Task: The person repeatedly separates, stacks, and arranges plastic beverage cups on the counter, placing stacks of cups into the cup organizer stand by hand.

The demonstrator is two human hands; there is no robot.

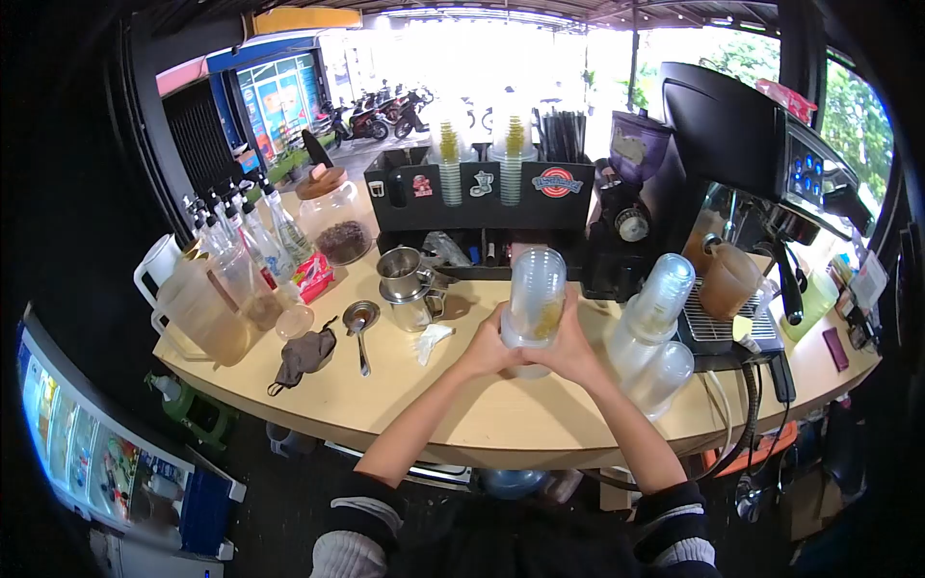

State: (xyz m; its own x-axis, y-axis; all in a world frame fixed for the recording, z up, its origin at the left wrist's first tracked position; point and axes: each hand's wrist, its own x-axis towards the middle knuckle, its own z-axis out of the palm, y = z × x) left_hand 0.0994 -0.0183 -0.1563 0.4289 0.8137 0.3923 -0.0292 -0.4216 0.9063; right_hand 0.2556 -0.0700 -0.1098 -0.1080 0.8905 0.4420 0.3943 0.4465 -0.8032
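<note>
A stack of clear plastic cups (538,289), upside down with a yellow print near the bottom, stands upright at the middle of the counter. My left hand (491,345) is wrapped round its lower left side, and my right hand (572,349) grips it from the right. Both thumbs and palms press near the lower rims; some fingertips are hidden behind the cups. Right of my right hand stand more upturned cup stacks (663,294), with a shorter one (663,376) in front. A crumpled white tissue (434,339) lies left of my left hand.
The wooden counter (462,414) curves round me. On the left are pitchers (198,313), syrup bottles (279,226), a jar (334,222), a spoon (362,347) and metal cups (409,289). A black cup organiser (405,202) stands behind; a grinder (631,212) and espresso machine (761,164) are right.
</note>
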